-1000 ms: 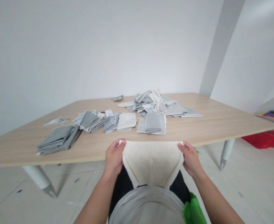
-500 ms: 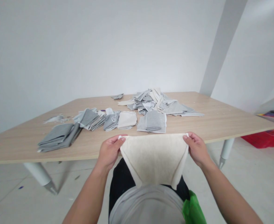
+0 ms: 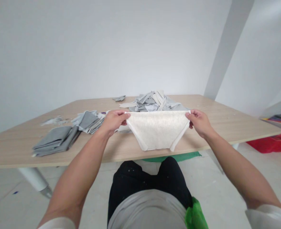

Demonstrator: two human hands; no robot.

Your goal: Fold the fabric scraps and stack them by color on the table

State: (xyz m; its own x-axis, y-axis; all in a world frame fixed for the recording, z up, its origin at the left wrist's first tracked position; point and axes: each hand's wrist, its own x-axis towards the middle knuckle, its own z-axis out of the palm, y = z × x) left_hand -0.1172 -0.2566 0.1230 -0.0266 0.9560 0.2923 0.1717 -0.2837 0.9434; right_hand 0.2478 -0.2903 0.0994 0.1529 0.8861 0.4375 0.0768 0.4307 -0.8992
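Observation:
A cream piece of cloth (image 3: pixel 158 130) is stretched between my two hands above the front part of the table (image 3: pixel 121 151). My left hand (image 3: pixel 115 121) pinches its upper left corner between thumb and fingers. The upper right corner is gripped by my right hand (image 3: pixel 199 121) in the same way. From the taut top edge the cloth hangs down, narrowing toward its lower end near the table's front edge. Behind it lies a heap of grey and cream cloth pieces (image 3: pixel 152 100). The small folded stacks in the middle are mostly hidden by the cloth and my left hand.
Folded grey cloths (image 3: pixel 55 140) lie at the table's left front, beside a stack of grey and white pieces (image 3: pixel 90 121). White scraps (image 3: pixel 54 121) and a small grey piece (image 3: pixel 119 98) lie farther back. A red container (image 3: pixel 271 142) stands on the floor at right.
Both hands have moved forward and up, carrying the stretched cloth from over my lap to above the table. The cloth now covers most of the middle stacks. A green item shows under the table.

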